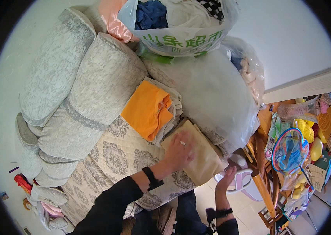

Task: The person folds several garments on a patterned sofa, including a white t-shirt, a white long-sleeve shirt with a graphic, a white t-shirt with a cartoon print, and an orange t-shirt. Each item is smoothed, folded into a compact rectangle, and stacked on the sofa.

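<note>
My left hand [179, 150] lies flat, palm down, on a folded tan cloth [202, 154] at the edge of a patterned quilted surface [122, 152]; a black band circles that wrist. My right hand [225, 179] reaches under the cloth's lower right corner and touches its edge with the fingers bent; whether it grips the cloth I cannot tell. A folded orange cloth [146, 109] tops a stack of folded linens just beyond the tan one.
Grey rolled cushions [91, 90] lie at left. A large clear plastic bag [212, 94] and a white bag of clothes [181, 23] pile up behind. A wooden chair [261, 172] and colourful plastic toys [290, 150] crowd the right.
</note>
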Demonstrator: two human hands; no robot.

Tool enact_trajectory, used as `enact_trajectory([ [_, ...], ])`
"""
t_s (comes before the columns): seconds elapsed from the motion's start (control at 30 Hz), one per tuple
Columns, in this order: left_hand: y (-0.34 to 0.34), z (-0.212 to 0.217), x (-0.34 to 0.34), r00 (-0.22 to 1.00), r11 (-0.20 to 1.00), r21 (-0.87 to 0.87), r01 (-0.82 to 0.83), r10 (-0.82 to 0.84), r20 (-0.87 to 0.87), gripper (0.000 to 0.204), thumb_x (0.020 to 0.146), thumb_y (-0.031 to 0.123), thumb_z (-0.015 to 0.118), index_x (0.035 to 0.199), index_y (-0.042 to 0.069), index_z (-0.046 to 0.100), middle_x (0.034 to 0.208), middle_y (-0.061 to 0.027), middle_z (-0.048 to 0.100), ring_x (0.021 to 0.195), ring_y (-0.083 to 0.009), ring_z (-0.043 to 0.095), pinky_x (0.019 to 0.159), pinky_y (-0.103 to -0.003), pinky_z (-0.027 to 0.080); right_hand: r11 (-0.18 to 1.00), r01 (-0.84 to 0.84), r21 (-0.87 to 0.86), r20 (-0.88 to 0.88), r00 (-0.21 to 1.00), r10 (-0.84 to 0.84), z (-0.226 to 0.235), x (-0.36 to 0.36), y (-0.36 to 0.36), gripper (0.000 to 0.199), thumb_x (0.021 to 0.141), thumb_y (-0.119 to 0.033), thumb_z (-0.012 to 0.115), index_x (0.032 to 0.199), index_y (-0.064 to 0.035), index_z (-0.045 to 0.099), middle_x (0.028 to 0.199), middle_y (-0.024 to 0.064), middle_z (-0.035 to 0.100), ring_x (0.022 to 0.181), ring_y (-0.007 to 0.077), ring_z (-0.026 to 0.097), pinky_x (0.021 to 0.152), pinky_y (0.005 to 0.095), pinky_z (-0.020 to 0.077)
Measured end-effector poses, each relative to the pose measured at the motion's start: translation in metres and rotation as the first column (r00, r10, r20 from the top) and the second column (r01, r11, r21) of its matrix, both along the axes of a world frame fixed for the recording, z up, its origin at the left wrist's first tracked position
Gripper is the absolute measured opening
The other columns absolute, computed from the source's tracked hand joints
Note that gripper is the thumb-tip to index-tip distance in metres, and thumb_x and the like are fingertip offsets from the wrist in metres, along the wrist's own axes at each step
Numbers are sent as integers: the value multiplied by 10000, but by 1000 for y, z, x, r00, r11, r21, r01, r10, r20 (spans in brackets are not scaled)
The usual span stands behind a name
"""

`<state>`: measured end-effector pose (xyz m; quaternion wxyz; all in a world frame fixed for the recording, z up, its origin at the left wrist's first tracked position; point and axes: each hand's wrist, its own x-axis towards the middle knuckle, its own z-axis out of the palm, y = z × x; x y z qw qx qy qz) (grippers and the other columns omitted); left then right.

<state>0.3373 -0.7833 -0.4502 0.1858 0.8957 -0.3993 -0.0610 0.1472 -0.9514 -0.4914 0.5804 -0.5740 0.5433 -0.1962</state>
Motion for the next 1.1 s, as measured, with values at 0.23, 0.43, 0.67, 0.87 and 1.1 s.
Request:
enact_trajectory([
  [0.23, -7, -52, -2, 994, 993, 63, 96, -93, -53, 621, 755, 456, 606, 1302, 190, 474, 1422, -174, 328, 1317, -363, 291, 1026, -592, 212, 41, -906, -422, -657, 337, 675, -3, 55, 22, 777, 674, -449, 644, 1295, -52, 399, 1365, 237, 310, 1258, 458, 263, 1020, 603, 174],
  [0.43, -19, -54, 0, 988, 986, 144, 85, -65, -138, 622, 789, 439, 581, 1337, 182, 436, 1454, -142, 292, 1356, -313, 235, 1058, -572, 172, 48, -954, -297, -705, 253, 663, -27, 69, 15, 686, 730, -489, 593, 1258, -66, 476, 1365, 210, 337, 1250, 414, 295, 1006, 585, 193],
  [0.67, 19, 25, -29, 981, 988, 146, -56, 82, -177, 623, 779, 416, 612, 1291, 101, 448, 1359, -225, 375, 1247, -405, 355, 1013, -539, 281, 113, -883, -456, -592, 396, 702, 38, 62, 5, 601, 722, -373, 671, 1204, -59, 499, 1322, 215, 392, 1204, 404, 371, 995, 524, 282],
  [0.87, 128, 70, -127, 623, 934, 241, -263, 355, -697, 477, 812, 380, 606, 1141, 38, 567, 989, -200, 621, 892, -368, 599, 795, -418, 483, 357, -889, -287, -252, 429, 868, 104, 35, 13, 247, 776, -182, 629, 959, -17, 623, 870, 183, 612, 805, 344, 597, 681, 400, 475],
  [1.1, 281, 117, -262, 432, 769, 180, -614, 518, -738, 309, 860, 330, 532, 929, 45, 629, 784, -157, 638, 711, -309, 621, 649, -382, 487, 287, -942, -176, -288, 328, 900, 173, -14, 39, 199, 804, -183, 600, 788, 11, 640, 652, 202, 592, 610, 316, 606, 570, 374, 465],
])
